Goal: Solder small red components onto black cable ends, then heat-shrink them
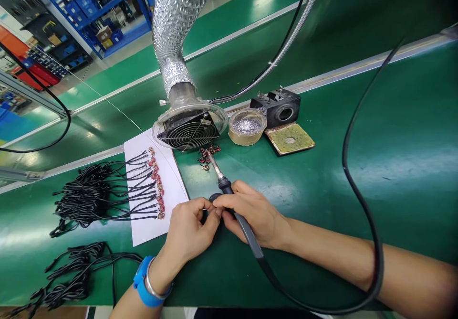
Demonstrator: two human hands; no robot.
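Note:
My right hand (255, 214) is closed around a soldering iron (246, 230), whose metal tip points up and away from me. That tip ends over a small heap of little red-and-black parts (206, 155) on the bench. Close against the right fingers, my left hand (193, 226) is pinched; a thin pale sliver shows at its fingertips, too small to name. A dark rounded thing (214, 197) shows partly behind the fingers of both hands. On the left wrist are a blue band (145, 283) and a silvery bracelet.
Black cables (84, 195) with small reddish round ends lie across a white sheet (143, 233). More cables (77, 273) lie nearer. A fume extractor (189, 132) hangs ahead on a foil duct (175, 27). A round tub (246, 135), yellow sponge (289, 139) and black iron stand (282, 109) sit right.

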